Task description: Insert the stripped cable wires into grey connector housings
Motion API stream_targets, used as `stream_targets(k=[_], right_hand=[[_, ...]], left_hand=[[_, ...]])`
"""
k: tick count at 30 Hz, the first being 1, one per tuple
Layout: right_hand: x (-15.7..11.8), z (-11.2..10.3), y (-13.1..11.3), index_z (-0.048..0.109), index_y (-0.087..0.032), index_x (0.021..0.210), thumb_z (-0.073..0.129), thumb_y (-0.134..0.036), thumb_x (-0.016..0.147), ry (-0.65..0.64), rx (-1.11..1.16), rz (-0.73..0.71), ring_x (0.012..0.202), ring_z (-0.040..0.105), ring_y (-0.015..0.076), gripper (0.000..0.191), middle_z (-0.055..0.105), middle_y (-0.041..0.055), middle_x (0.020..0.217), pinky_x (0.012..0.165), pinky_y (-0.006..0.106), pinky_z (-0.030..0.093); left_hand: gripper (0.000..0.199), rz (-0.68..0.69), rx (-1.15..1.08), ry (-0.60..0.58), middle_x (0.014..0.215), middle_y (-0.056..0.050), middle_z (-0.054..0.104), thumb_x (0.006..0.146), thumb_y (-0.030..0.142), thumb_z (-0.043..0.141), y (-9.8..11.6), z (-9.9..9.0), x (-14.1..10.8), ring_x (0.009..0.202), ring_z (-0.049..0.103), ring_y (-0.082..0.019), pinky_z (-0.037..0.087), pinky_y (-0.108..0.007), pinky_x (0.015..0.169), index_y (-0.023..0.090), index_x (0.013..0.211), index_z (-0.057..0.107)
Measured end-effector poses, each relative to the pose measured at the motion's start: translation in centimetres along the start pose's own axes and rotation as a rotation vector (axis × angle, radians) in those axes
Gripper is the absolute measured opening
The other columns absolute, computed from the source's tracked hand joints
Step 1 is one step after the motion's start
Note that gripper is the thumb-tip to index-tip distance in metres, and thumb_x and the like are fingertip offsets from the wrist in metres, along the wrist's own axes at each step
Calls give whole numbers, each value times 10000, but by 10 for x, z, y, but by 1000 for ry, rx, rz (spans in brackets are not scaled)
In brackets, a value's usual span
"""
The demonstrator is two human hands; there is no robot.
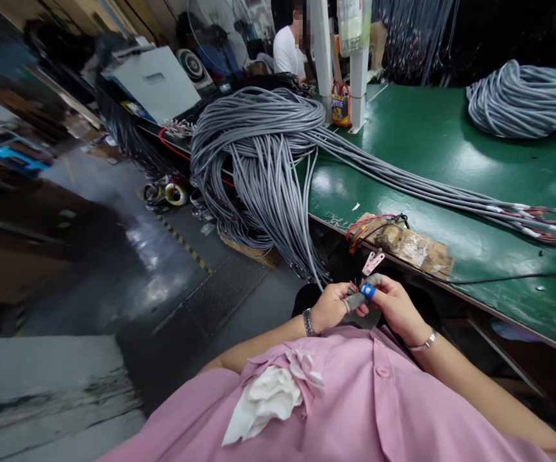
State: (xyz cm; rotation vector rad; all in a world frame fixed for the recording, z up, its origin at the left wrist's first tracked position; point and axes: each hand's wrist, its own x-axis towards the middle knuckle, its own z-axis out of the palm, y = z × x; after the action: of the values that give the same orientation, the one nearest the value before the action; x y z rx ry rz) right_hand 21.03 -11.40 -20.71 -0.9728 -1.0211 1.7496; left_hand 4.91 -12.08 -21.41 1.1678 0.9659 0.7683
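Left hand: palm inward, fingers curled, pinching the grey cable near its coloured wires.
Right hand: wrist bent inward, blue-wrapped thumb and covered forefinger pressed together at those wires.
Grey cable: end between both hands, just off the green workbench's near edge.
Hard to see: exact fingertip contact, hidden by fingers.

A red-and-yellow packet is noted between two white posts. A large fan is observed near a pale cabinet. A white-shirted person is seen in the background. Striped tape is recorded on the floor.
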Motion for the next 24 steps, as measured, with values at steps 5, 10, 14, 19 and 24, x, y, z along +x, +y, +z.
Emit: stream_targets(k=[5,10,14,19,24], right_hand=[[4,3,-5,575,-167,750,755,-374,696,-24,-74,67,486,507,114,280,596,4,586,482,248,381],[6,11,-6,553,-169,724,735,-391,719,60,-13,24,462,454,97,287,563,-3,552,465,247,340],[9,13,-3,536,-172,718,737,-362,719,68,14,31,464,444,88,277,545,-15,544,460,236,301],[12,14,-3,527,-173,728,718,-361,746,56,29,46,456,441,78,268,526,-29,521,466,227,301],[13,17,-7,531,-176,829,673,-387,789,-85,60,113,459,512,117,258,570,-2,534,453,234,316]], left_hand=[[335,61,92,49,700,-75,665,766,433,669,-7,-4,-6,610,624,-148,501,-248,596,99,788,649],[332,9,-281,249,619,-66,646,774,433,648,-10,4,-3,488,592,-145,463,-239,485,106,758,591],[322,-7,-455,354,588,-53,636,732,401,685,-12,8,1,457,577,-151,470,-257,471,106,795,571],[308,28,-424,349,588,-60,633,748,387,676,-15,7,-1,440,563,-139,431,-231,442,99,775,570],[351,42,-330,285,622,-74,640,749,438,671,-19,5,-3,453,573,-143,436,-240,453,101,748,571]])
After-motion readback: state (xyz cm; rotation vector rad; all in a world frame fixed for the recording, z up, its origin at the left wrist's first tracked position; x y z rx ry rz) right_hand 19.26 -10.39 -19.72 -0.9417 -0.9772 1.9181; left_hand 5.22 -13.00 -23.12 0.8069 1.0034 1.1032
